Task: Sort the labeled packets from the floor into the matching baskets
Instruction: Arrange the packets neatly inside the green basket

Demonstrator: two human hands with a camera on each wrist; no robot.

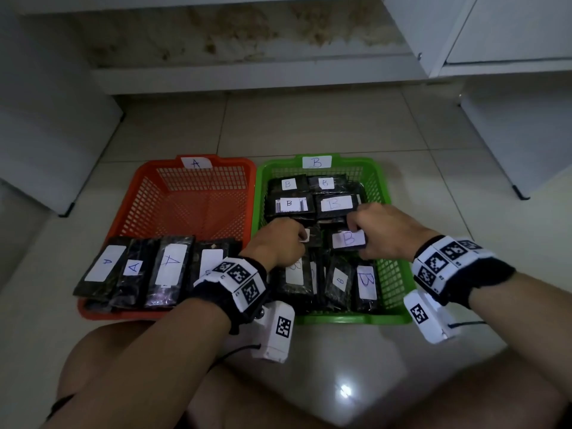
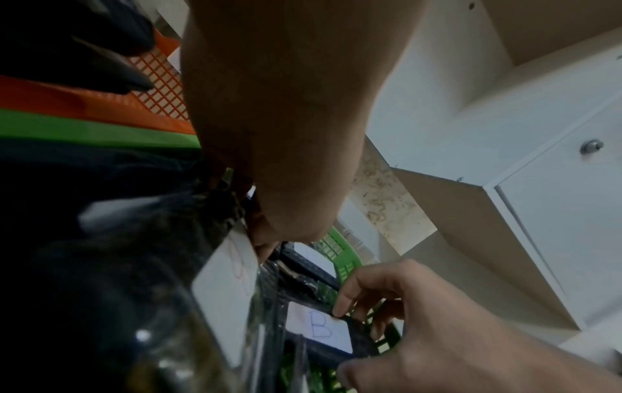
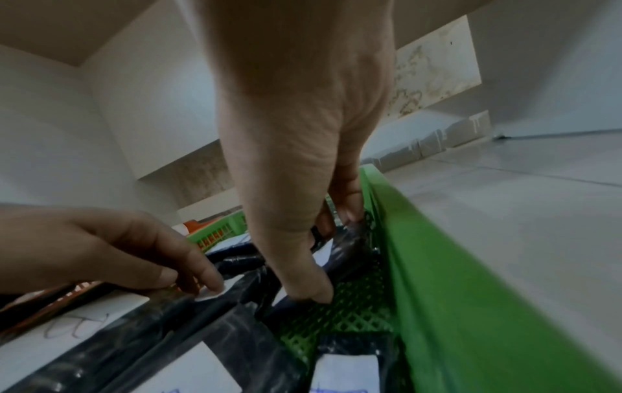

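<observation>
The green basket [image 1: 340, 319] tagged B holds several dark packets with white B labels. Over its middle, my right hand [image 1: 356, 232] grips a B-labelled packet [image 1: 349, 239] by its edges; the left wrist view shows the same packet [image 2: 319, 329] between thumb and fingers. Just left of it, my left hand [image 1: 301, 238] pinches the end of another dark packet [image 1: 314, 236], whose B label [image 2: 228, 279] shows in the left wrist view. The orange basket [image 1: 148, 171] tagged A has several A-labelled packets [image 1: 168, 267] at its near end.
My bare knees are at the bottom of the head view. White cabinets [image 1: 510, 32] stand behind and to both sides on the tiled floor [image 1: 309, 128]. The far half of the orange basket shows bare mesh. No packets are visible on the floor.
</observation>
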